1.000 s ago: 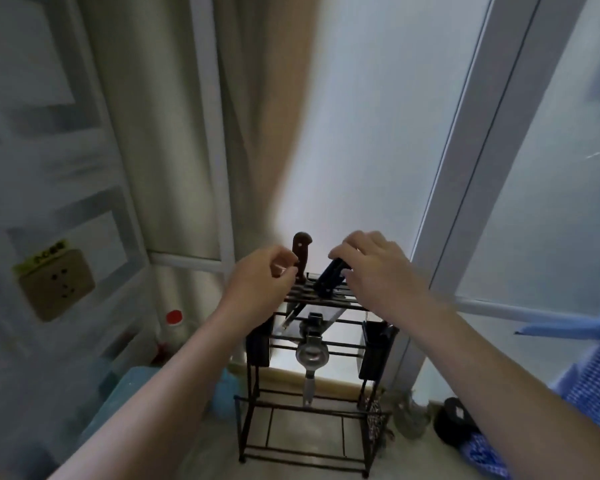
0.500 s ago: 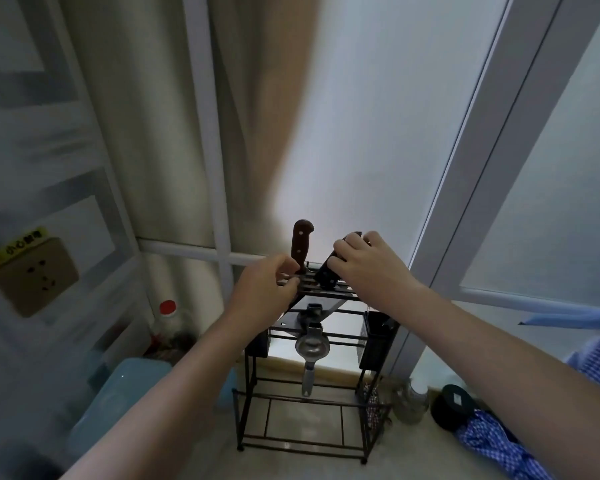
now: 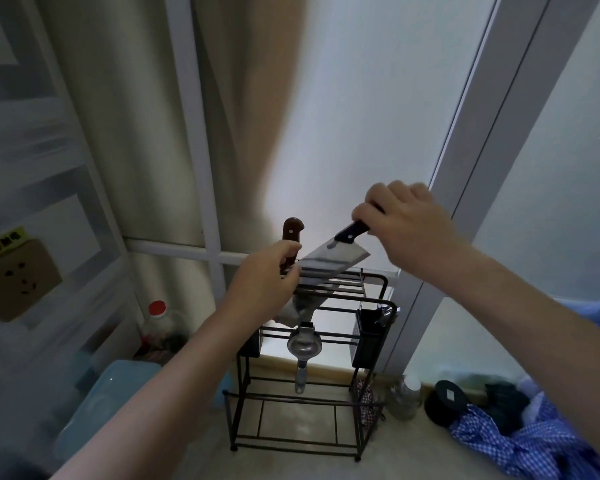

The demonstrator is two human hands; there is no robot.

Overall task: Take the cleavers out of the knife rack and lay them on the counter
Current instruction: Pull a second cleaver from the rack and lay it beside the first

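Observation:
A black wire knife rack (image 3: 378,301) stands on the beige counter (image 3: 291,462). My right hand (image 3: 404,223) grips the black handle of a steel cleaver (image 3: 333,259), whose blade is tilted and about halfway out of the rack's top slots. My left hand (image 3: 267,282) rests on the rack's top left, fingers pinched at the blade's lower edge and the rack wires. A second cleaver with a brown wooden handle (image 3: 291,232) stands upright in the rack just behind my left hand; its blade is hidden.
A metal squeezer (image 3: 304,348) hangs on the rack's front, with a black utensil holder (image 3: 369,332) on its right side. A red-capped bottle (image 3: 156,318) and a blue container (image 3: 101,403) sit to the left. A blue checked cloth (image 3: 520,441) and small jar (image 3: 407,393) lie right.
My right hand has risen up and to the right, drawing the black-handled cleaver's blade out of the rack. My left hand has stayed at the rack's top.

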